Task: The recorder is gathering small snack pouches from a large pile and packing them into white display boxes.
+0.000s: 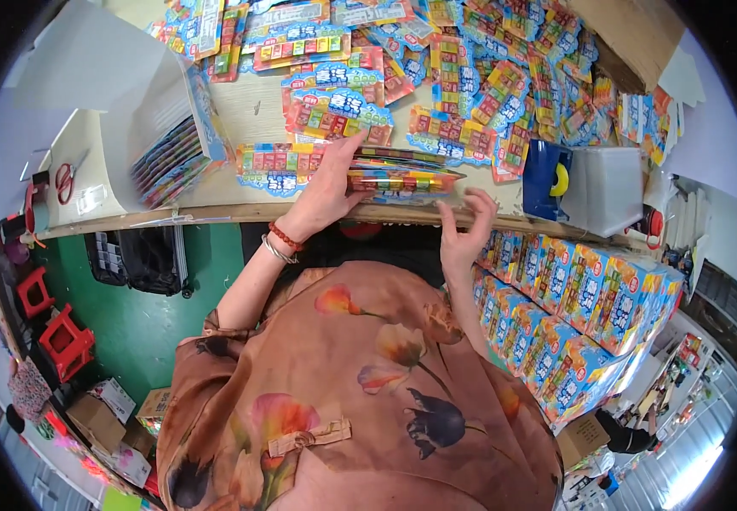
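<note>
My left hand is closed on the left end of a small stack of colourful candy blister packs, which stands on edge near the table's front. Just right of the stack is my right hand, its fingers apart and nothing in them. A flat candy pack lies left of my left hand, and more packs overlap just beyond it. To the left, an open white box holds a row of packs standing on edge.
Many loose packs cover the table's far side. At the right stand a blue tape dispenser and a translucent bin. Red scissors lie at the left. Printed display boxes are stacked below right; red stools stand on the floor.
</note>
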The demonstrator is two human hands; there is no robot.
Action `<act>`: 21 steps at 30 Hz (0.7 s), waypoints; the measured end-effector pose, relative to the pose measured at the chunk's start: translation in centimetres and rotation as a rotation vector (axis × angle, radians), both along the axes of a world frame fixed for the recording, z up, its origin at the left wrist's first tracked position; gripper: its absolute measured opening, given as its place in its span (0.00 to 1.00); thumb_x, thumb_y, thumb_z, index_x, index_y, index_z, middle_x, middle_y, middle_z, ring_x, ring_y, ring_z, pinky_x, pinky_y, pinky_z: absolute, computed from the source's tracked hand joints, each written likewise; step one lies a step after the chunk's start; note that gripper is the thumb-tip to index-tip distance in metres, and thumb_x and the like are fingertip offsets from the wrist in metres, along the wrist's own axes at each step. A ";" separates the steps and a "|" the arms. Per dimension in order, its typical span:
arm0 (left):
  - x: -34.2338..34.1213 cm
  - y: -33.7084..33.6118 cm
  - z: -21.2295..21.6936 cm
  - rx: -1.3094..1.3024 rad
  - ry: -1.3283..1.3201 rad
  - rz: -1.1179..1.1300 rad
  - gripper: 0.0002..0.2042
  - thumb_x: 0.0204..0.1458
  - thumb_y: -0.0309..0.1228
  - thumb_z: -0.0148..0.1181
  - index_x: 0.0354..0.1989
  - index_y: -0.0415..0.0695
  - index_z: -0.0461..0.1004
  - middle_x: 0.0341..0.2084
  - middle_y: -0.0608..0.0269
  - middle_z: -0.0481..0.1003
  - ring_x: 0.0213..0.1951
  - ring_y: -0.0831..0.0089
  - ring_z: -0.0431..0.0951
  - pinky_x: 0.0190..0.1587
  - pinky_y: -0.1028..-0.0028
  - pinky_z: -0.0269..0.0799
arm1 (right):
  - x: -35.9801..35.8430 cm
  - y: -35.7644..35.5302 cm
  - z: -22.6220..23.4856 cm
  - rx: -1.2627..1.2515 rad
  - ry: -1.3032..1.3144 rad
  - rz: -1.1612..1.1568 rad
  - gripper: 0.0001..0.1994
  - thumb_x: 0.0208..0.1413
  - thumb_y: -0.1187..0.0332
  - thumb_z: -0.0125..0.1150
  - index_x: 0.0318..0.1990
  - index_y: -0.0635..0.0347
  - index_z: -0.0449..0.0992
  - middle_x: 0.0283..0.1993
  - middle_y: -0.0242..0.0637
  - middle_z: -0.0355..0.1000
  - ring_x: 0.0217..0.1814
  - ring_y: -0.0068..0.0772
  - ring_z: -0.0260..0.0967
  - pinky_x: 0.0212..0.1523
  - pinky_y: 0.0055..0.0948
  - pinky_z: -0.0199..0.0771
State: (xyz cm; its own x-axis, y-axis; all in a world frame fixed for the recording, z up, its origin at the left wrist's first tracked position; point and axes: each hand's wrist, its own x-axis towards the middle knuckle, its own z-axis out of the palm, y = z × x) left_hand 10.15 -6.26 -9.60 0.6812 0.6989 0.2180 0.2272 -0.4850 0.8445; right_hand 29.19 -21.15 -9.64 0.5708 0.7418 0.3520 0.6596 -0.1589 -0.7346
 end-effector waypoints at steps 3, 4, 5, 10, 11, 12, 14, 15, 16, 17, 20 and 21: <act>0.1 0.0 -0.1 -0.058 0.039 -0.023 0.41 0.38 0.20 0.68 0.63 0.42 0.53 0.54 0.45 0.62 0.56 0.49 0.62 0.59 0.62 0.60 | -1.4 -0.4 -0.2 -0.127 0.163 -0.124 0.23 0.42 0.68 0.73 0.44 0.62 0.69 0.45 0.42 0.65 0.47 0.42 0.64 0.49 0.37 0.65; 0.1 0.0 -0.2 -0.056 0.040 -0.029 0.41 0.38 0.20 0.68 0.63 0.42 0.53 0.54 0.45 0.62 0.56 0.49 0.62 0.59 0.62 0.60 | -1.5 0.1 0.1 -0.187 -0.018 -0.077 0.21 0.42 0.67 0.72 0.43 0.61 0.69 0.45 0.42 0.64 0.47 0.43 0.64 0.49 0.38 0.64; 0.1 0.2 -0.4 -0.043 0.031 -0.031 0.41 0.38 0.20 0.69 0.63 0.42 0.53 0.54 0.45 0.62 0.56 0.49 0.62 0.59 0.62 0.60 | -1.5 0.8 0.0 -0.214 0.017 -0.104 0.20 0.43 0.67 0.72 0.42 0.61 0.70 0.44 0.42 0.64 0.47 0.43 0.64 0.50 0.38 0.64; -0.3 -0.1 -0.5 -0.071 0.035 -0.004 0.41 0.38 0.22 0.70 0.62 0.42 0.53 0.54 0.46 0.62 0.57 0.50 0.63 0.60 0.63 0.60 | -0.1 0.7 0.1 -0.145 0.468 -0.032 0.08 0.51 0.76 0.63 0.36 0.67 0.71 0.30 0.33 0.74 0.29 0.20 0.71 0.31 0.22 0.69; -0.3 0.0 -0.2 -0.102 0.015 0.001 0.41 0.38 0.23 0.71 0.63 0.42 0.53 0.54 0.47 0.61 0.57 0.50 0.63 0.60 0.63 0.60 | 0.1 0.4 0.1 -0.146 0.469 -0.032 0.08 0.51 0.76 0.63 0.36 0.67 0.71 0.30 0.33 0.74 0.29 0.20 0.71 0.31 0.22 0.69; -0.1 -0.1 -0.1 -0.134 -0.005 0.003 0.42 0.37 0.23 0.71 0.63 0.42 0.53 0.55 0.47 0.61 0.57 0.50 0.63 0.60 0.64 0.60 | 0.3 -0.1 0.4 -0.125 0.614 0.004 0.06 0.53 0.77 0.60 0.36 0.67 0.71 0.31 0.34 0.74 0.32 0.21 0.72 0.32 0.21 0.71; -0.2 0.0 -0.5 -0.095 0.018 -0.026 0.42 0.37 0.24 0.72 0.63 0.42 0.53 0.55 0.47 0.61 0.57 0.50 0.63 0.60 0.64 0.61 | 0.1 -0.7 1.0 -0.013 0.856 0.083 0.03 0.57 0.79 0.53 0.38 0.67 0.71 0.37 0.37 0.74 0.37 0.24 0.74 0.35 0.20 0.74; -0.3 0.1 -0.6 -0.052 0.041 -0.048 0.43 0.37 0.24 0.72 0.63 0.42 0.52 0.56 0.47 0.60 0.58 0.50 0.63 0.60 0.64 0.61 | 0.1 -0.7 0.9 -0.016 0.858 0.082 0.03 0.57 0.79 0.53 0.38 0.67 0.71 0.37 0.37 0.74 0.37 0.24 0.74 0.35 0.20 0.74; -0.3 0.1 -0.5 -0.077 0.040 -0.040 0.42 0.38 0.24 0.72 0.63 0.42 0.53 0.56 0.47 0.61 0.57 0.50 0.63 0.60 0.64 0.61 | 0.1 -0.7 0.7 -0.001 0.869 0.059 0.03 0.58 0.79 0.53 0.39 0.67 0.70 0.39 0.39 0.74 0.38 0.25 0.74 0.38 0.22 0.74; -0.3 0.0 -0.6 -0.080 0.041 -0.039 0.42 0.38 0.24 0.72 0.63 0.42 0.53 0.56 0.47 0.61 0.57 0.50 0.63 0.60 0.64 0.61 | 0.1 -0.8 0.6 0.014 0.880 0.037 0.04 0.58 0.79 0.52 0.40 0.67 0.70 0.42 0.40 0.74 0.39 0.27 0.74 0.41 0.23 0.75; -0.2 0.1 -0.9 -0.122 0.049 -0.035 0.41 0.39 0.25 0.71 0.62 0.43 0.54 0.54 0.48 0.62 0.57 0.51 0.63 0.60 0.64 0.61 | 0.7 -0.9 1.5 0.088 0.576 0.093 0.04 0.59 0.78 0.53 0.40 0.66 0.70 0.44 0.41 0.74 0.44 0.28 0.73 0.47 0.25 0.72; -0.2 0.1 -0.7 -0.112 0.036 -0.033 0.39 0.39 0.26 0.71 0.61 0.43 0.56 0.53 0.48 0.63 0.56 0.52 0.64 0.58 0.64 0.62 | 1.4 -1.3 3.7 0.006 0.589 0.029 0.02 0.59 0.77 0.53 0.39 0.64 0.69 0.44 0.40 0.73 0.49 0.28 0.71 0.52 0.26 0.69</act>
